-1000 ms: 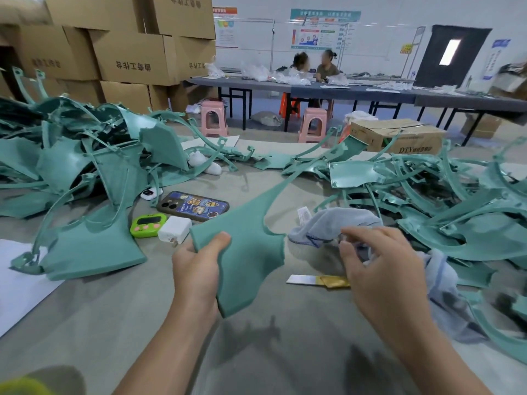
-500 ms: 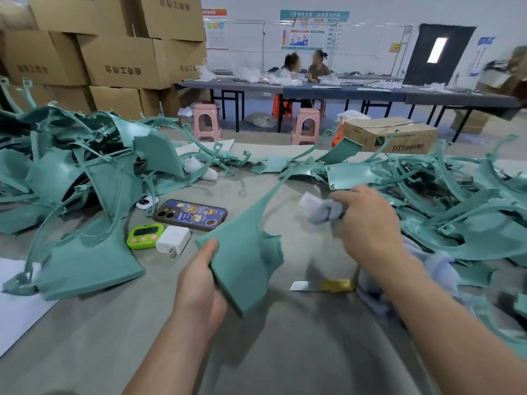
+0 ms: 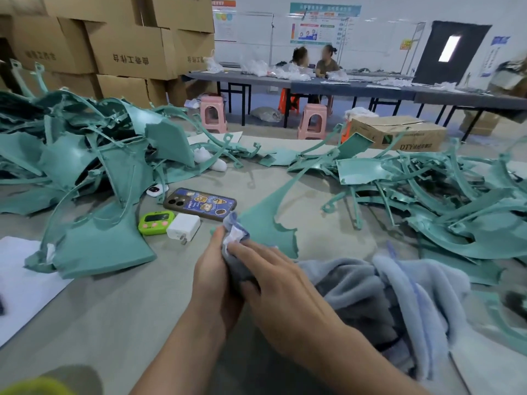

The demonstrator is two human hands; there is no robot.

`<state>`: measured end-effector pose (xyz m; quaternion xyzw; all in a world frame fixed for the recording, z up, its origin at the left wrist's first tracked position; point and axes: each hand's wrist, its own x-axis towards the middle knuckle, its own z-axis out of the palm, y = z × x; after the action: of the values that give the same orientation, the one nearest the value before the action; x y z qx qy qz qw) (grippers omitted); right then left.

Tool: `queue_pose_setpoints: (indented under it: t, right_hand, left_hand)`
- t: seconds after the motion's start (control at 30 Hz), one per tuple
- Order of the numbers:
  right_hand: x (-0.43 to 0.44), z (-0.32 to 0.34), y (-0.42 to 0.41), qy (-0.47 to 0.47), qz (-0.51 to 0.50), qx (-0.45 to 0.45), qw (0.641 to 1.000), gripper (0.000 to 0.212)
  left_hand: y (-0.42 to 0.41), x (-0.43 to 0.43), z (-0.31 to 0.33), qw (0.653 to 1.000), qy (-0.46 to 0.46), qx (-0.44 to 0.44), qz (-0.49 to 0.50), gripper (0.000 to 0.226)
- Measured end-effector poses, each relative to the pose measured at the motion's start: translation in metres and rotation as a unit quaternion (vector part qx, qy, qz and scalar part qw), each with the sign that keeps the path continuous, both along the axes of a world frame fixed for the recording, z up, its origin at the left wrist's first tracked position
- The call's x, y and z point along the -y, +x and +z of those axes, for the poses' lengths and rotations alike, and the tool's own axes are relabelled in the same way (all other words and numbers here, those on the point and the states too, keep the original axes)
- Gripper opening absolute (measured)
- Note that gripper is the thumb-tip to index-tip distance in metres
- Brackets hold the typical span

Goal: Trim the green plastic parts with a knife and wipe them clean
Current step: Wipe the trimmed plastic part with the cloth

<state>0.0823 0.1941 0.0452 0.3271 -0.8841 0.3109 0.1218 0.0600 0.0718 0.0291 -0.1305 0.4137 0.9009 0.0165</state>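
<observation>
Head view: left hand (image 3: pixel 209 269) curls round the lower end of the green part (image 3: pixel 265 220), held over the surface (image 3: pixel 114 309) near the phone (image 3: pixel 199 203). Right hand (image 3: pixel 285 280) pinches the grey-blue cloth (image 3: pixel 356 283) against it, so both grips are clamped. The part's ragged right edge could probably snag the cloth or nick a finger during wiping.

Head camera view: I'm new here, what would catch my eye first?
Most striking are the tangled green parts on the grey table: the left heap and the right heap. In the near middle the left hand holds one green plastic part while the right hand presses a blue-grey cloth against it. Just beyond lie a phone, a green timer and a white charger.
</observation>
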Motion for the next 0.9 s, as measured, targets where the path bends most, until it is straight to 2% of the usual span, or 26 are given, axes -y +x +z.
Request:
queue_pose_setpoints:
  t: [0.07, 0.13, 0.2, 0.27, 0.4, 0.5, 0.63, 0.7, 0.77, 0.83, 0.9]
  right_hand:
    - [0.001, 0.001, -0.010, 0.007, -0.012, -0.034, 0.999, 0.025]
    - [0.005, 0.007, -0.022, 0.001, -0.059, -0.059, 0.997, 0.008]
    - [0.008, 0.015, -0.035, -0.002, -0.128, -0.069, 0.989, 0.014]
    - [0.011, 0.027, -0.050, 0.017, -0.185, -0.044, 0.982, 0.013]
    - [0.019, 0.044, -0.074, 0.044, -0.224, -0.008, 0.974, 0.011]
    - [0.021, 0.050, -0.080, 0.009, -0.262, -0.013, 0.965, 0.011]
    - [0.002, 0.065, -0.096, -0.067, -0.360, -0.023, 0.930, 0.033]
    - [-0.016, 0.075, -0.109, -0.103, -0.386, -0.012, 0.917, 0.027]
    - [-0.037, 0.080, -0.116, -0.120, -0.419, -0.021, 0.900, 0.014]
    - [-0.045, 0.078, -0.112, -0.116, -0.435, -0.055, 0.891, 0.013]
    - [-0.034, 0.068, -0.095, -0.045, -0.385, -0.104, 0.916, 0.017]
  left_hand:
    - [0.000, -0.010, 0.004, 0.999, 0.036, -0.013, 0.018, 0.038]
    - [-0.001, -0.018, 0.001, 0.995, -0.028, -0.043, 0.090, 0.035]
    - [0.000, -0.018, 0.002, 0.979, -0.093, -0.091, 0.156, 0.027]
    - [0.000, -0.017, 0.003, 0.968, -0.129, -0.120, 0.177, 0.023]
    - [0.000, -0.015, 0.005, 0.960, -0.165, -0.108, 0.198, 0.022]
    - [-0.001, -0.017, 0.005, 0.943, -0.223, -0.110, 0.220, 0.019]
    - [0.005, -0.019, 0.001, 0.903, -0.323, -0.155, 0.235, 0.029]
    - [0.008, -0.019, 0.000, 0.886, -0.357, -0.184, 0.230, 0.031]
    - [0.006, -0.018, 0.001, 0.892, -0.348, -0.181, 0.226, 0.027]
    - [0.004, -0.019, 0.001, 0.912, -0.305, -0.158, 0.222, 0.026]
    - [0.002, -0.021, 0.002, 0.940, -0.233, -0.110, 0.224, 0.024]
